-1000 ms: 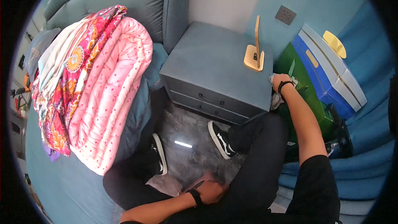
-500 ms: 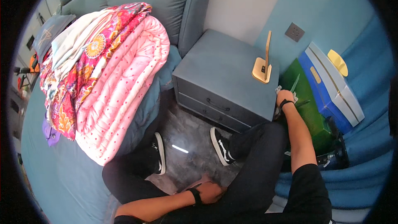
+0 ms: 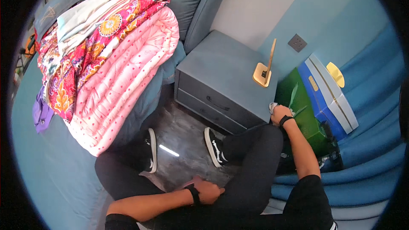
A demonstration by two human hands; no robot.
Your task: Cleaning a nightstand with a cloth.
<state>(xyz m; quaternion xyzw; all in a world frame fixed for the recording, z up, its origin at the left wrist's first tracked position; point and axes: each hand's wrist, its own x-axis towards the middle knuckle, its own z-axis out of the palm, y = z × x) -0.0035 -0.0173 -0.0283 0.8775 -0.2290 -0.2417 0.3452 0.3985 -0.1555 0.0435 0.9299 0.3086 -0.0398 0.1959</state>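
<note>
Right of centre, the grey boxy nightstand (image 3: 223, 70) and glossy green box (image 3: 310, 121) flank the right hand (image 3: 281, 114); above the nightstand's left half is open.

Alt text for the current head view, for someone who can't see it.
The right-hand grip holds crumpled whitish material beside a grey nightstand, near a green box; the left-hand grip rests at the black-trousered lap. To the left, a pink quilt and patterned fabric lie on a blue bed.

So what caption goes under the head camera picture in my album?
Right hand's grip on something pale and crumpled beside a grey nightstand; pink quilt on the bed.
</note>
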